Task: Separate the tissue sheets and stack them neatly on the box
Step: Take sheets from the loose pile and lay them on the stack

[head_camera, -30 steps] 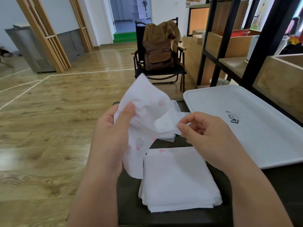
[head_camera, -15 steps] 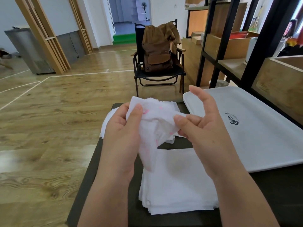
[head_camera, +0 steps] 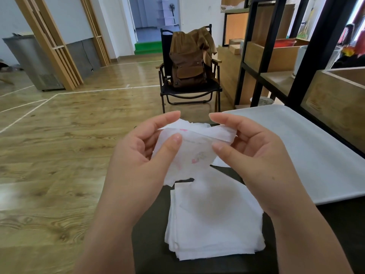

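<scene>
You are at the separating step: both hands hold one crumpled tissue sheet, printed with faint pink marks, raised above the dark counter. Your left hand has a grasping grip on it, thumb pressed to the front face and fingers behind; your right hand pinches its upper right edge between thumb and forefinger. The sheet looks layered along the top, so the next move likely calls for teasing the plies apart with the thumbs, pulling gently and evenly, since thin tissue tears easily.

Directly below lies the stack of tissue sheets, roughly squared though its lower edges fan out slightly; whether a box sits beneath it cannot be told. Just beside it to the right rests a white tray, with nothing visible in it.
</scene>
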`<state>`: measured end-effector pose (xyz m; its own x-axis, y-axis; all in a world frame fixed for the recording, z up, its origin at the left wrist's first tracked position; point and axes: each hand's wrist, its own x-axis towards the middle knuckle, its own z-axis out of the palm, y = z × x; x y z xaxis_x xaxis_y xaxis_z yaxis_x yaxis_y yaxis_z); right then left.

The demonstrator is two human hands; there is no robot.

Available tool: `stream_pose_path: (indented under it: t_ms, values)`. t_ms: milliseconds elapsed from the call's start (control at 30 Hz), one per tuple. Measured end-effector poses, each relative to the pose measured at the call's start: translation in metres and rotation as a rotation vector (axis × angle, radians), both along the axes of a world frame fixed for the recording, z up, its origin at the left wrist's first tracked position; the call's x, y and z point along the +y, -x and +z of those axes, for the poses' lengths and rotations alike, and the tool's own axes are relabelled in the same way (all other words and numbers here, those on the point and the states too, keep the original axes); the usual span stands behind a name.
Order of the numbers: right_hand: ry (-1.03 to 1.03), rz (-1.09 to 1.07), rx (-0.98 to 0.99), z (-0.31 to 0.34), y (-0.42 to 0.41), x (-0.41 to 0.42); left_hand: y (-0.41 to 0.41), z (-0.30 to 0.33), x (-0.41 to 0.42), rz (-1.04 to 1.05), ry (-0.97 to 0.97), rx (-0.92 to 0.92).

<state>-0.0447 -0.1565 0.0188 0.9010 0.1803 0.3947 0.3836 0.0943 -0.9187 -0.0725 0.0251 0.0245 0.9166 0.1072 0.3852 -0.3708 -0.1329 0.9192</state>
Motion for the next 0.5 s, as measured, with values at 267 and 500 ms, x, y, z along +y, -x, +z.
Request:
stream_pose_path:
  t_ms: [267, 500]
  values:
    - [-0.037, 0.039, -0.011, -0.0006, 0.0011, 0.0044, 0.0041, 0.0026, -0.0021, 0.149, -0.069, -0.096]
    - [0.198, -0.196, -0.109, -0.0058, -0.0017, 0.0055, 0.0044, 0.0029, -0.0013, 0.332, -0.305, -0.155]
